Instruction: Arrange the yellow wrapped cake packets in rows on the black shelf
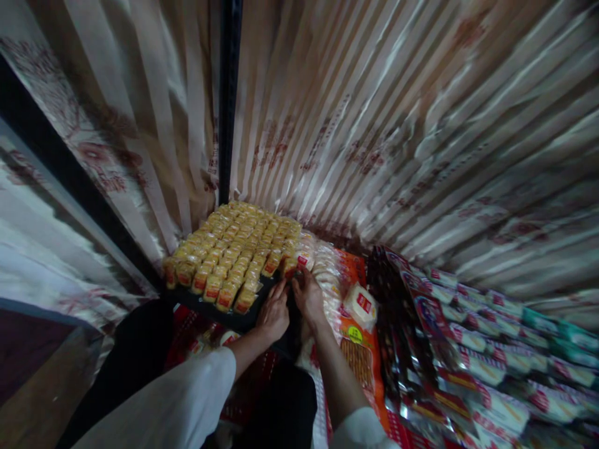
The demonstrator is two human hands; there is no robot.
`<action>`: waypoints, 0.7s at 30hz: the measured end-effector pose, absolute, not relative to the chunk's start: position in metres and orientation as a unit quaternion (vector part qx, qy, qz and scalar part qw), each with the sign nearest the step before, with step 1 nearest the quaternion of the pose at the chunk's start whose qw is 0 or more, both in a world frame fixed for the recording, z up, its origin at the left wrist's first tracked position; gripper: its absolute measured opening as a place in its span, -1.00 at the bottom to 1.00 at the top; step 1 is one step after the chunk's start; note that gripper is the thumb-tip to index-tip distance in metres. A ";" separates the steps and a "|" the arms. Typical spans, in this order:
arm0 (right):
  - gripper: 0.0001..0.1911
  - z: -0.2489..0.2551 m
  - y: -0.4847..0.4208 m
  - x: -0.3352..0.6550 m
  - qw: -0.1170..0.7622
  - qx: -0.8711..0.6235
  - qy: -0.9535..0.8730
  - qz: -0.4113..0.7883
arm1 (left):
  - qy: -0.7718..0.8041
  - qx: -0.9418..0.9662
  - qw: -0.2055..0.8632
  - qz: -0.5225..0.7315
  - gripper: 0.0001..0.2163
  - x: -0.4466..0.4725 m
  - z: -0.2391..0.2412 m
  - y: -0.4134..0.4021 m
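Note:
Small yellow wrapped cakes [234,246] with red-and-orange labels stand in packed rows on a black tray [234,319]. At the tray's right end, my right hand [309,299] is closed with thumb and fingers around a wrapped cake [289,267], partly hidden by the fingers. My left hand [274,313] lies on the bare black part of the tray, fingers stretched out towards that same cake. Whether its fingertips touch the cake is blurred. Just beyond my right hand are white round packets [326,268] in clear wrap.
Right of the tray lie an orange snack pack [358,362], a white packet with a red label [361,305], dark packs [393,337] and rows of white-and-red packs [496,358]. A pleated printed curtain [350,125] hangs behind, with a dark post [229,100] in front.

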State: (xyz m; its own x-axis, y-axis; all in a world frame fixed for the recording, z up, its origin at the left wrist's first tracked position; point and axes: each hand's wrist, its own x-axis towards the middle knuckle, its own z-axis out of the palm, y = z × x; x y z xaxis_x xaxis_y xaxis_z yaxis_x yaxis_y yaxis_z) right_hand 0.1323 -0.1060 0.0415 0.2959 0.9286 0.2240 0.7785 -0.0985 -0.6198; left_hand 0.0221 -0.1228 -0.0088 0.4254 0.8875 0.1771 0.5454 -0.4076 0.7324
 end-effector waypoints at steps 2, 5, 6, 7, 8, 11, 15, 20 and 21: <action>-0.53 0.042 -0.098 0.129 0.313 -0.745 -0.575 0.125 | 0.457 0.783 0.303 0.295 -0.50 0.023 -0.010 -0.121; -0.57 0.047 -0.091 0.122 0.282 -0.773 -0.555 0.124 | 0.453 0.770 0.315 0.320 -0.49 0.024 -0.012 -0.120; -0.58 0.049 -0.089 0.119 0.276 -0.780 -0.548 0.123 | 0.449 0.765 0.323 0.331 -0.49 0.024 -0.012 -0.120; -0.59 0.049 -0.088 0.117 0.272 -0.786 -0.542 0.123 | 0.446 0.758 0.333 0.341 -0.49 0.024 -0.012 -0.120; -0.59 0.049 -0.087 0.114 0.270 -0.790 -0.537 0.122 | 0.444 0.750 0.345 0.347 -0.49 0.024 -0.012 -0.120; -0.60 0.045 -0.084 0.108 0.273 -0.800 -0.526 0.098 | 0.453 0.718 0.394 0.351 -0.51 0.023 -0.010 -0.119; -0.60 0.038 -0.081 0.105 0.277 -0.799 -0.529 0.078 | 0.463 0.670 0.453 0.362 -0.52 0.022 -0.004 -0.119; -0.61 0.036 -0.077 0.104 0.303 -0.787 -0.531 0.083 | 0.464 0.634 0.489 0.380 -0.51 0.022 -0.001 -0.119; -0.61 0.035 -0.077 0.105 0.312 -0.786 -0.527 0.086 | 0.463 0.632 0.491 0.382 -0.51 0.022 -0.001 -0.119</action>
